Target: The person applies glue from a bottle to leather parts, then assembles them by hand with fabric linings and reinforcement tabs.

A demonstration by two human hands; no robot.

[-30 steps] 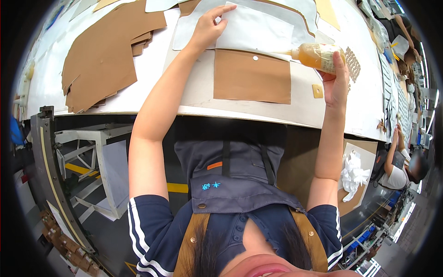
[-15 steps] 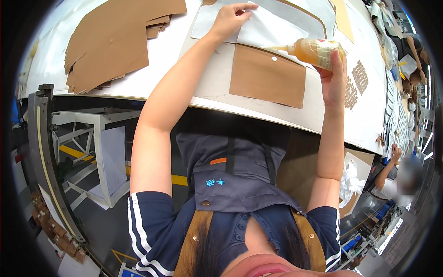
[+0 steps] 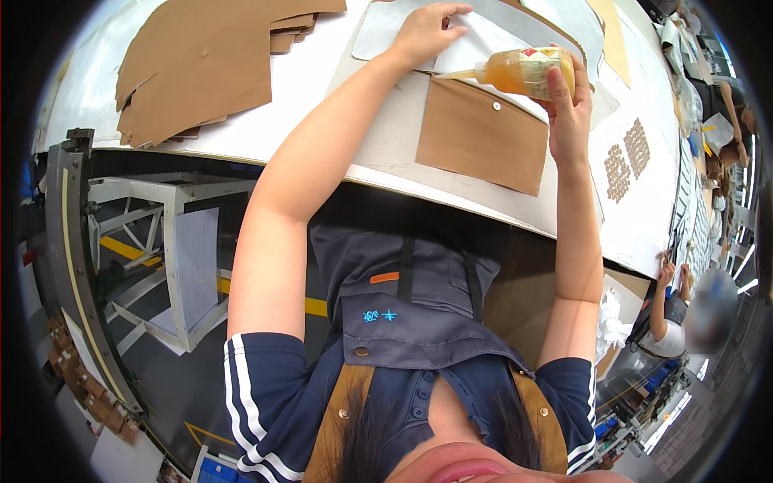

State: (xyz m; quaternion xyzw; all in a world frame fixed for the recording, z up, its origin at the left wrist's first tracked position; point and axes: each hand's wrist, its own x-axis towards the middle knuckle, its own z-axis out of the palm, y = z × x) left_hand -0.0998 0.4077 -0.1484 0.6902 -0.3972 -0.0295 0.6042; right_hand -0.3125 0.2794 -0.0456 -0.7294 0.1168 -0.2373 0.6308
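Bottle (image 3: 523, 72) hangs near panel's (image 3: 483, 145) edge, right hand (image 3: 568, 113) grasping it, left hand's (image 3: 429, 37) hold unclear.

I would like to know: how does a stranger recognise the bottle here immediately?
On the white table, find the flat brown rectangle with a small white disc on it. Just above it in the picture, the right hand holds the bottle sideways, its nozzle pointing left. Unlike the rectangle and the white sheet beside it, it is rounded and amber.
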